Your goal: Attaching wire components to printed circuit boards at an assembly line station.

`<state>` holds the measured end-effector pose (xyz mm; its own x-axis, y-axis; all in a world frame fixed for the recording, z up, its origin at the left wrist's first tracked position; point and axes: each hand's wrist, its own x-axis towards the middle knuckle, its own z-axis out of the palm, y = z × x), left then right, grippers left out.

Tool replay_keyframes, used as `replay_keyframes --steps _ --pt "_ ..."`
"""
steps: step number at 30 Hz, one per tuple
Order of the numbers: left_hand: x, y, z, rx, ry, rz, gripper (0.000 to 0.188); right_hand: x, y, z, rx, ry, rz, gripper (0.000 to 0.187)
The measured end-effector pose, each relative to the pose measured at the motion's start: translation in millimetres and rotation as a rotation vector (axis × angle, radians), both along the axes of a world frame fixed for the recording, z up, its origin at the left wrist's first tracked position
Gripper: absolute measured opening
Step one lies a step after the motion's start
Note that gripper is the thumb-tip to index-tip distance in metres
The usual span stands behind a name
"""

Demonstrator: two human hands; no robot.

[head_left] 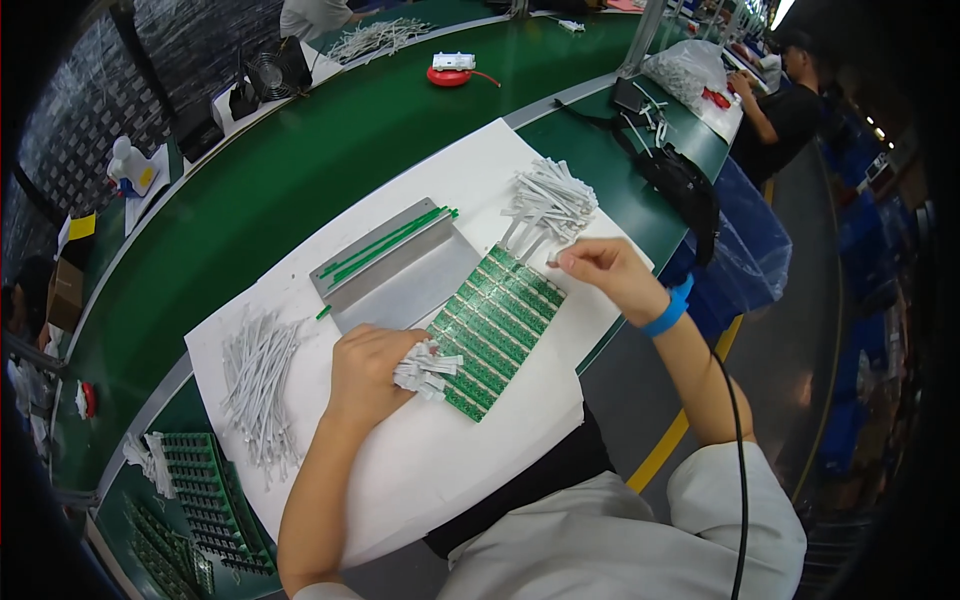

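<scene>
A green panel of joined circuit boards (497,330) lies tilted on a white sheet (500,150). My left hand (372,375) is closed round a bunch of short white cables (425,370) whose ends stick out over the panel's left edge. By the panel's upper right corner, my right hand (615,275) pinches with thumb and forefinger; whatever is between the fingertips is too small to name. Two white flat cables (525,235) stand at the panel's top edge, leading toward a pile of white cables (555,195). A blue wrist strap (668,307) with a black cord circles my right wrist.
A metal angle fixture (400,270) with green strips stands behind the panel. More white cables (262,385) lie left. Stacked circuit panels (210,500) are at lower left. Beyond runs a green conveyor (330,150) carrying a red round item (450,76). A black bag (680,190) lies right; a person (790,110) works beyond.
</scene>
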<state>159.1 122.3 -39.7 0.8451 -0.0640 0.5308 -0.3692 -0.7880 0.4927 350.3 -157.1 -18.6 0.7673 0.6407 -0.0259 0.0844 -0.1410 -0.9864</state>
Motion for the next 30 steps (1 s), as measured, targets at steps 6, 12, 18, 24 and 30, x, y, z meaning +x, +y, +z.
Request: replay_keyframes --steps 6,12,18,24,30 --pt "-11.9 -43.3 28.9 -0.804 0.394 0.065 0.03 -71.7 24.6 6.8 0.252 0.348 0.028 0.029" --pt "-19.3 -65.3 47.8 -0.832 0.538 -0.059 0.033 -120.5 62.9 17.2 0.572 0.42 -0.038 0.033" --pt "-19.6 -74.5 34.5 -0.909 0.536 -0.051 0.024 -131.2 74.1 10.3 0.676 0.554 -0.081 0.038" --pt "-18.8 -74.4 25.7 -1.001 0.477 0.014 0.017 -125.5 67.5 -1.6 0.556 0.054 -0.197 0.021" --pt "-19.2 -63.0 28.9 -0.967 0.481 0.009 0.013 -129.8 35.4 45.9 -0.31 -1.245 -0.174 0.027"
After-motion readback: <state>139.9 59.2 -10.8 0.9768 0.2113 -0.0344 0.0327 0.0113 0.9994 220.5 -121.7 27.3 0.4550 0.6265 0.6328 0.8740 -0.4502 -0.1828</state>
